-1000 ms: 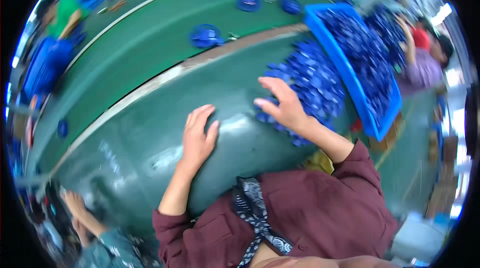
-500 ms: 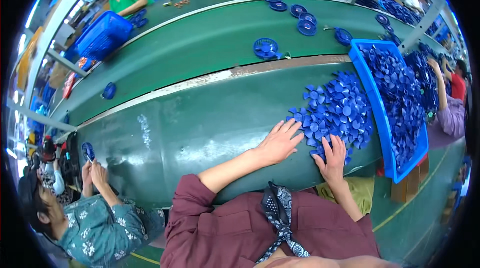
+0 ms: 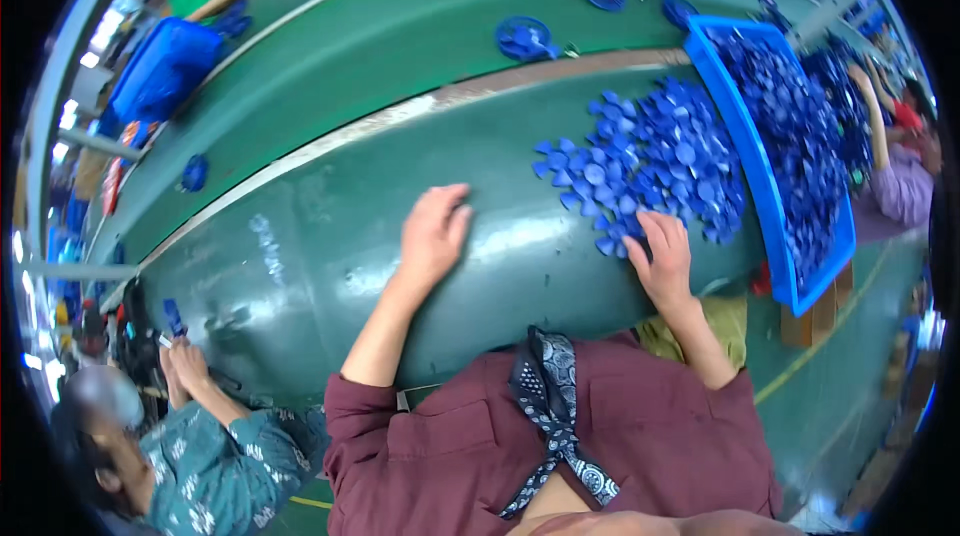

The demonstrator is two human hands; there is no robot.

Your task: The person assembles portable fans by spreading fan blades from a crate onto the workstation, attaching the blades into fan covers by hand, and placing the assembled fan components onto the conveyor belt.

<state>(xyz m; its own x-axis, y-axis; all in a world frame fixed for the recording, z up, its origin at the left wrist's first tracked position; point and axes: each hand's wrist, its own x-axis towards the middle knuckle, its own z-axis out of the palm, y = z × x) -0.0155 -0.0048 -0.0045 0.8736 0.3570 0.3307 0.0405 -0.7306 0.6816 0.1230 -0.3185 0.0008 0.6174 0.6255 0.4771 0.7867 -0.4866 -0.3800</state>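
A loose heap of small blue fan blades [image 3: 690,151] is spread on the green work table [image 3: 500,296], to the right. My right hand [image 3: 665,261] is at the heap's near edge, thumb and fingers apart, fingertips close to the nearest blades; whether they touch cannot be made out. My left hand [image 3: 433,234] is over bare green surface, well left of the blades. Its fingers are loosely bent, the thumb stands apart, and nothing shows in it.
A blue tray [image 3: 765,206] full of more blades stands right of the heap. Beyond the table runs a green conveyor [image 3: 350,86] with round fan parts [image 3: 525,38]. A co-worker [image 3: 210,466] sits at the left, holding a small blue part. A blue basket [image 3: 165,71] stands far left.
My left hand has moved left, away from the blades. My right hand remains near the heap's edge. Several blades now lie further left. The whole view has shifted a little.
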